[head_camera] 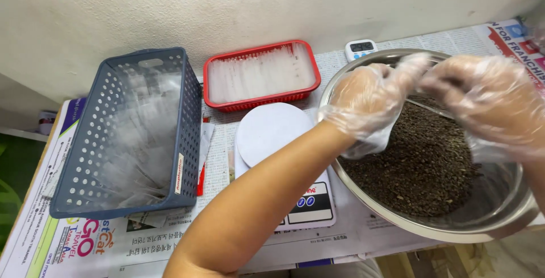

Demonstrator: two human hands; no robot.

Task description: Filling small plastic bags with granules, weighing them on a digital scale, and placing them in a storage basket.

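Observation:
Both my hands wear thin clear plastic gloves and hover over a large steel bowl (499,221) filled with dark brown granules (426,164). My left hand (369,99) and my right hand (491,99) meet above the bowl's far side, fingers pinched together on a small clear plastic bag (423,76) that is hard to make out. My left forearm crosses over a white kitchen scale (269,133) with a round platform.
A blue perforated basket (187,142) holding clear bags stands at the left. A red tray (261,101) of clear bags sits behind the scale. A small white digital timer (361,48) lies by the wall. Newspaper (113,244) covers the table.

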